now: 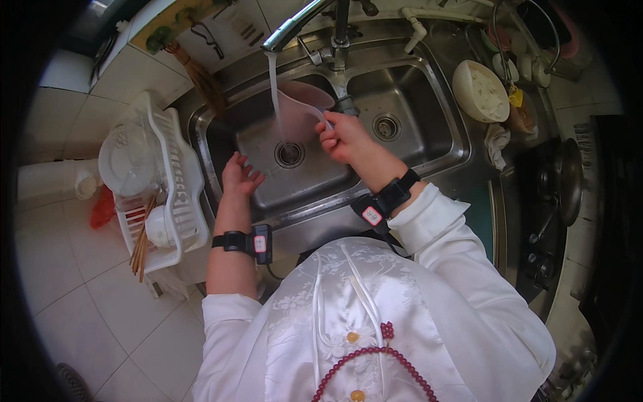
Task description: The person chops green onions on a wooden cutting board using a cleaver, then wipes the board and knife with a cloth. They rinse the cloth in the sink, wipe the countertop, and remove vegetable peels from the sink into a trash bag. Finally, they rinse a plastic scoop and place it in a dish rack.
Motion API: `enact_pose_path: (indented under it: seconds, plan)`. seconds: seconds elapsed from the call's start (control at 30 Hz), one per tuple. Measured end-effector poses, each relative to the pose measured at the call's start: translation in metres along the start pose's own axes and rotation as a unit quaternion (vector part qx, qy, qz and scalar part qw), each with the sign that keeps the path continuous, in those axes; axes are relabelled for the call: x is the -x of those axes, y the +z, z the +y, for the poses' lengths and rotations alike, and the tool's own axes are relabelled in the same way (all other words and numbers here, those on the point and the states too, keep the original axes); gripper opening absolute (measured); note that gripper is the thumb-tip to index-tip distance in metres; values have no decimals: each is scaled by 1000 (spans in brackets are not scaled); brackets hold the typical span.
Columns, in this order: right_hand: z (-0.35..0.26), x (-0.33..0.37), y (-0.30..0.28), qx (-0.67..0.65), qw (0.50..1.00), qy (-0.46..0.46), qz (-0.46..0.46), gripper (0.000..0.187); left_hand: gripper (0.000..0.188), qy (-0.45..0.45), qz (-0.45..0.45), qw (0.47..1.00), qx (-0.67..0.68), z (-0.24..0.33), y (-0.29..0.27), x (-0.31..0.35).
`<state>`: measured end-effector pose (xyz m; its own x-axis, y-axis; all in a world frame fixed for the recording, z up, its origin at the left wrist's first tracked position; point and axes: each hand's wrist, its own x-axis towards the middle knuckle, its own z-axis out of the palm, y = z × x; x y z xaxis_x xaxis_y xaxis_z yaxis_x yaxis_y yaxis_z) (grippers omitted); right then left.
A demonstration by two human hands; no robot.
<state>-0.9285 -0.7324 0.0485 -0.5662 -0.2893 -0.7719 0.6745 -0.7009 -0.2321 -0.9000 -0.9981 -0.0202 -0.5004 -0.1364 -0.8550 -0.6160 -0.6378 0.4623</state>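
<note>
My right hand (343, 137) is closed round the pale handle of a pinkish, see-through water scoop (301, 112) over the left basin. The scoop is tilted, its rim toward the far side. From the tap (295, 27) a stream of water (275, 94) falls past the scoop's left side toward the drain (290, 155); whether any lands in the scoop I cannot tell. My left hand (242, 175) hangs over the near left part of the left basin (258, 130), fingers apart and slightly curled, holding nothing.
At left stands a white dish rack (175, 181) with plates, a bowl and chopsticks (142, 238). The right basin (402, 94) has its own drain. Beyond it are a white bowl (479, 90), a crumpled cloth (496, 144) and a dark pan (569, 181). A straw brush (197, 74) leans behind the sink.
</note>
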Motion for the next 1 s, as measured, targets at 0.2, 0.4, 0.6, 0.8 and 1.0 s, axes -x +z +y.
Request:
enact_pose_path:
  seconds: [0.2,0.4,0.6,0.8,1.0]
  plan:
    - [19,-3,-17,90,994,64,-13,13,64,-25,-36,998,-48,-6,14,10]
    - [43,13,-15,218,975,35,-24,12,67,-16,-43,997,-68,-12,26,20]
    - [13,67,-41,317,940,-45,-119,27,63,-27,-66,995,-65,-10,14,14]
    - [4,99,-68,671,581,-454,-74,49,54,-40,-97,994,-26,-17,25,8]
    - [-4,122,-84,824,369,-414,117,57,46,-76,-106,989,73,-26,70,-4]
